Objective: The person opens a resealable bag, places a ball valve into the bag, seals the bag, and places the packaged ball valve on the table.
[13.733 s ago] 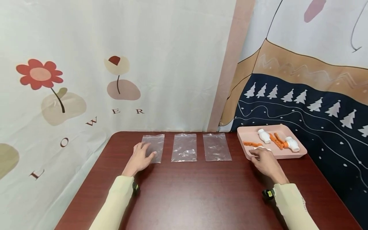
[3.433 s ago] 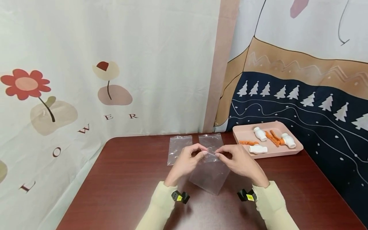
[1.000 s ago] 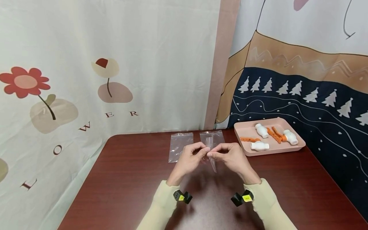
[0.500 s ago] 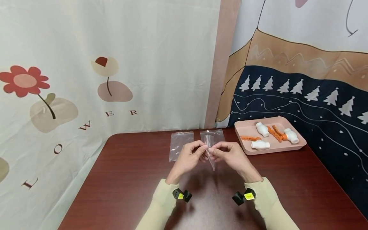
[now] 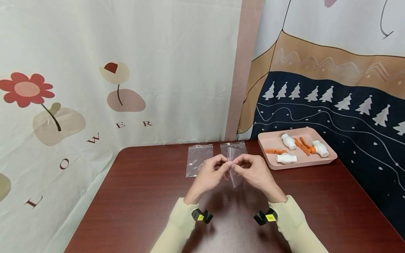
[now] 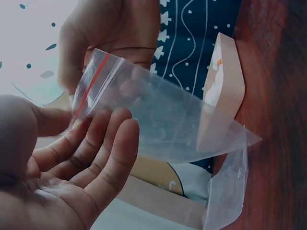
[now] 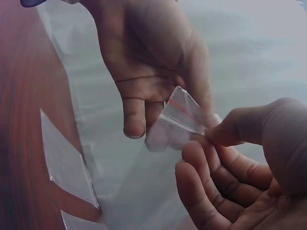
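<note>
Both hands meet over the table's middle, at the top of a clear zip bag (image 6: 168,115). My left hand (image 5: 209,175) pinches the bag's top edge between thumb and fingertips. From the other side, my right hand (image 5: 257,175) pinches the same edge, its fingertips right beside the left ones. A red line runs along the bag's seal, and its body hangs below, narrow in the head view. Two more clear bags lie flat behind the hands: a left one (image 5: 197,158) and a right one (image 5: 242,150), the latter partly covered by the held bag.
A pink tray (image 5: 303,164) stands at the table's right back. In it are several white valve-like fittings (image 5: 286,159) with orange handles (image 5: 302,147). The dark red table (image 5: 152,196) ends at printed curtains (image 5: 177,88) behind.
Since the earliest frame, the leftmost bag has been lifted from the table and both hands have come together on it. Over the last second, fingertips shift slightly along its top edge.
</note>
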The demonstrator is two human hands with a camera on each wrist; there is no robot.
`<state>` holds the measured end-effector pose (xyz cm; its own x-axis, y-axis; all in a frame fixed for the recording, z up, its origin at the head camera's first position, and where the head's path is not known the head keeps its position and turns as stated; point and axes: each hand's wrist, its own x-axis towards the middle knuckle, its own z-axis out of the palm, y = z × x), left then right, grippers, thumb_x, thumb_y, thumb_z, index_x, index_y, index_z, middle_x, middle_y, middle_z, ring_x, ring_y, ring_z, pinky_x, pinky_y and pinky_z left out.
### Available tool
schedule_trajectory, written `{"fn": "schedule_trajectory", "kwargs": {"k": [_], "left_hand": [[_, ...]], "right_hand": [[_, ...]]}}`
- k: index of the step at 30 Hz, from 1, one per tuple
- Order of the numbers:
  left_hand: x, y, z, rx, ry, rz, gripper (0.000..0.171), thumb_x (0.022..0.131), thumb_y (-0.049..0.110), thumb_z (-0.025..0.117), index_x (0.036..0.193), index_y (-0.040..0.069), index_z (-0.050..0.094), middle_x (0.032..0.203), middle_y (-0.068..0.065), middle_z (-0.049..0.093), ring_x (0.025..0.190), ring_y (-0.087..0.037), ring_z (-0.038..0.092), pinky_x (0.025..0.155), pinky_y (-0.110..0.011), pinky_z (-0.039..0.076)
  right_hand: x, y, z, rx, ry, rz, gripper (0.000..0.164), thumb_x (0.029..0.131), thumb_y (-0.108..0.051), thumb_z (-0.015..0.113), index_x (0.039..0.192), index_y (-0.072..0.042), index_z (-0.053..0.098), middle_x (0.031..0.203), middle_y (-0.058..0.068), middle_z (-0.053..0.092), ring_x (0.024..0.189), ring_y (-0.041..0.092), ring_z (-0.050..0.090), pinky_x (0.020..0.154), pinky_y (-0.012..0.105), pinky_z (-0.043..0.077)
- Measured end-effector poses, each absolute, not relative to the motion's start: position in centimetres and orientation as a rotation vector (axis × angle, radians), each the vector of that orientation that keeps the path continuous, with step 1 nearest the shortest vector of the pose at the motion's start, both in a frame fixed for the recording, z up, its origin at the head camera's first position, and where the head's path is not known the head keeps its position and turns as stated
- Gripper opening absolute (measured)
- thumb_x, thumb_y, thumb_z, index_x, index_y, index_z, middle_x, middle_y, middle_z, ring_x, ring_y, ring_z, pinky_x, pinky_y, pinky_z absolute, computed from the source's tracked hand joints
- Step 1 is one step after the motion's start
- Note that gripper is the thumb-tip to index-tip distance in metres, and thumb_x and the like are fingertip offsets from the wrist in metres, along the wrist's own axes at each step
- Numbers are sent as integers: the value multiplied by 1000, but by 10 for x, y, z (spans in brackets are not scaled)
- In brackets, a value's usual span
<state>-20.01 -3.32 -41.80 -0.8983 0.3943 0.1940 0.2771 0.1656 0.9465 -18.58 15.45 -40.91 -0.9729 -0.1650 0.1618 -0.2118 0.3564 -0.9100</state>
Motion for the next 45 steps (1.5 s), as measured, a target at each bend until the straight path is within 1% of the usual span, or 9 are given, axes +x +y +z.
{"fn": "schedule_trajectory", "kwargs": {"k": [3,7,11,16,24,28,36,40,45], "left_hand": [[-200,-34,-417,665,2320,1855,15,103,13,62,99,0,68,84,-22,72,68,-24,71,69,-51,63],[-199,-34,-416,666,2375,1812,16,102,10,60,93,2,70,80,-19,74,69,-26,73,69,-50,63],[-197,-32,-417,713,2498,1715,20,100,8,57,83,5,67,77,-17,74,68,-25,72,64,-35,61],[-196,-31,-418,768,2651,1593,20,94,8,56,76,12,64,73,-12,72,61,-6,60,60,-19,49],[-195,-33,-420,776,2755,1520,17,87,7,55,72,14,57,64,6,58,57,-1,48,55,-17,40],[-194,-33,-419,745,2783,1526,17,85,7,54,70,14,54,64,3,64,56,0,49,53,-17,38],[-194,-32,-417,653,2709,1589,18,86,6,53,70,12,55,74,-2,76,66,-5,71,56,-19,49],[-195,-36,-415,631,2773,1554,18,83,6,53,66,14,55,67,3,70,59,-1,60,54,-18,43],[-199,-46,-413,619,2872,1445,20,76,7,54,60,18,48,56,10,46,53,0,39,54,-17,33]], "right_hand": [[-186,155,-410,343,-2539,1737,9,94,-14,74,96,-4,73,88,11,73,71,14,68,61,23,56],[-185,153,-412,339,-2534,1663,5,94,-12,72,93,-7,72,86,8,73,69,12,67,60,22,55],[-183,150,-414,381,-2522,1452,4,90,-10,72,87,-13,71,77,1,70,64,8,60,60,20,51],[-182,146,-416,446,-2473,1269,11,84,-6,72,80,-15,68,69,-4,67,58,4,56,57,20,49],[-182,147,-417,471,-2444,1194,16,81,-5,71,76,-17,63,74,-4,73,58,3,58,55,21,50],[-185,149,-416,471,-2397,1165,18,79,-2,67,73,-18,59,79,-4,77,59,0,61,55,20,51],[-186,153,-415,491,-2384,1209,19,79,-1,67,73,-17,60,79,-4,78,59,-1,64,54,20,54],[-185,156,-414,480,-2406,1158,19,80,-2,68,73,-18,59,81,-5,78,62,1,65,56,21,54],[-187,162,-412,500,-2437,1079,20,79,-2,66,72,-17,56,82,-3,78,61,4,60,56,21,50]]}}
